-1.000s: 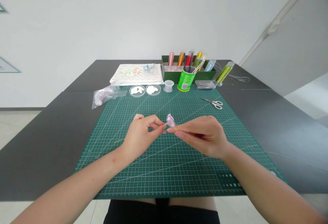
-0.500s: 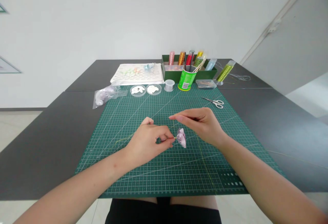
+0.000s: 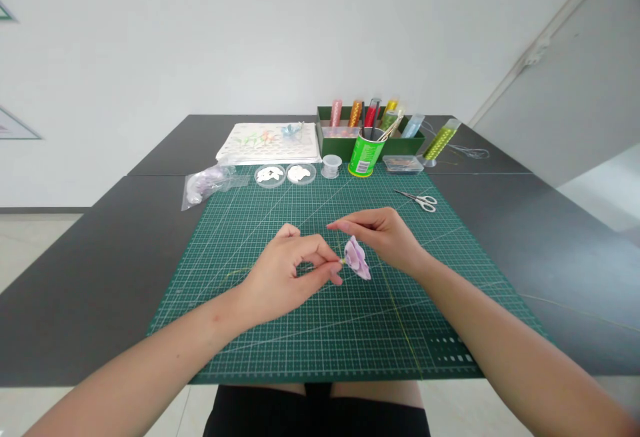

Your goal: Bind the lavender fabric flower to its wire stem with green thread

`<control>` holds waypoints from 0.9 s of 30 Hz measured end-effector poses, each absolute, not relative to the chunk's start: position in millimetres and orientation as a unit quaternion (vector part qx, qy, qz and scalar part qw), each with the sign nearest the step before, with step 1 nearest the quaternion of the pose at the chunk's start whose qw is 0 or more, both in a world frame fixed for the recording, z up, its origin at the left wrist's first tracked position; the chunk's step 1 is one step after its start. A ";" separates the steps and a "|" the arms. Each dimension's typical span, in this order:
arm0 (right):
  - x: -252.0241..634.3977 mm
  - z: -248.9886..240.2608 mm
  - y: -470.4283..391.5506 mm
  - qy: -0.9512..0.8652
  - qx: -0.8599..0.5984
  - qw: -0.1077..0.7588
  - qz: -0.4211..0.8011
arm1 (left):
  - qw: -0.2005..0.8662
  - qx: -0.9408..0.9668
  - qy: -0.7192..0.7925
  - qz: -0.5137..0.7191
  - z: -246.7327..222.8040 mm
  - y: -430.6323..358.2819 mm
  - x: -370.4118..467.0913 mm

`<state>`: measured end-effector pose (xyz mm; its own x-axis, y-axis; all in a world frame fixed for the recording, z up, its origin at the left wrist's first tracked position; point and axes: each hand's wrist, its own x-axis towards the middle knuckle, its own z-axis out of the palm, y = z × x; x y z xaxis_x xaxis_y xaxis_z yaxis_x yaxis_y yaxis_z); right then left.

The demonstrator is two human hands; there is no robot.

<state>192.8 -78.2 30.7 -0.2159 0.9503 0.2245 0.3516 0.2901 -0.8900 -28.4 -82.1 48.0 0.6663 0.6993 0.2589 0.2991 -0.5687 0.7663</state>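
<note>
My left hand [image 3: 293, 274] is closed in a pinch on the short stem of a pale purple flower [image 3: 357, 258], whose head points right. My right hand [image 3: 380, 234], just above and behind the flower, has thumb and forefinger pressed together on a fine yellow-green thread [image 3: 396, 302]. From under that hand the thread trails down to the mat's front edge. A faint stretch of it seems to run between the right fingertips and the stem. Another pale yellow strand [image 3: 235, 272] extends left from behind my left hand.
A green cutting mat [image 3: 310, 350] covers the table's middle. Scissors [image 3: 417, 200] lie at its right. Behind stand two dishes of white pieces [image 3: 271, 175], a green can [image 3: 365, 152], a box of thread spools [image 3: 345, 149], a clear case [image 3: 403, 164] and a plastic bag [image 3: 205, 186].
The flower has turned, showing more of its petals, and has shifted slightly up and right. My right hand has moved a little left; both hands keep their pinches.
</note>
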 end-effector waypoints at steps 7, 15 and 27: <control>192.9 28.7 -74.5 -0.684 -0.445 0.407 0.412 | 0.355 0.806 0.339 0.331 49.8 -81.6 -30.8; 191.3 27.2 -76.9 -0.695 -0.452 0.343 0.442 | 0.304 0.773 0.386 0.402 48.3 -76.5 -31.3; 201.0 31.5 -77.5 -0.734 -0.450 0.240 0.448 | 0.387 0.690 0.421 0.444 42.8 -61.4 -35.8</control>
